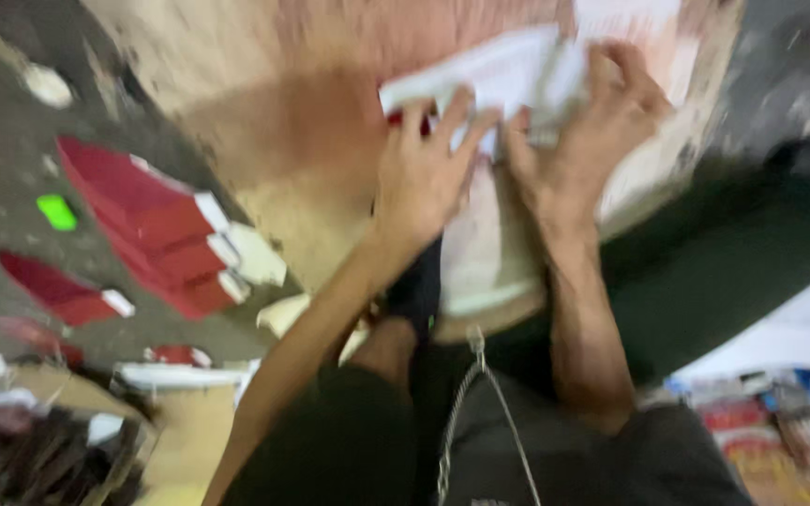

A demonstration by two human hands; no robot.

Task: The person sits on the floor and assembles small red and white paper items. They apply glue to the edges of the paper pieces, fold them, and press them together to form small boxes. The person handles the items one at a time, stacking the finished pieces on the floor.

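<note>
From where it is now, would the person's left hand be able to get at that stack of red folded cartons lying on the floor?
Probably yes: the left hand rests on white sheets, and nothing stands between it and the red cartons.

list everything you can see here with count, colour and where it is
white sheets: a blurred stack, count unclear, white, on the board under both hands
wooden board: one, tan with a reddish patch, upper middle
red folded cartons: a fanned pile, count unclear, red with white ends, on the floor left of the board
lone red carton: one, red with white end, far left floor
green scrap: one, bright green, left floor
cardboard box: one, brown, bottom left
printed packets: several, mixed colours, bottom right
metal chain: one, silver, hanging at bottom centre
left hand: fingers spread on the white sheets
right hand: fingers curled on the sheets' right part
</note>
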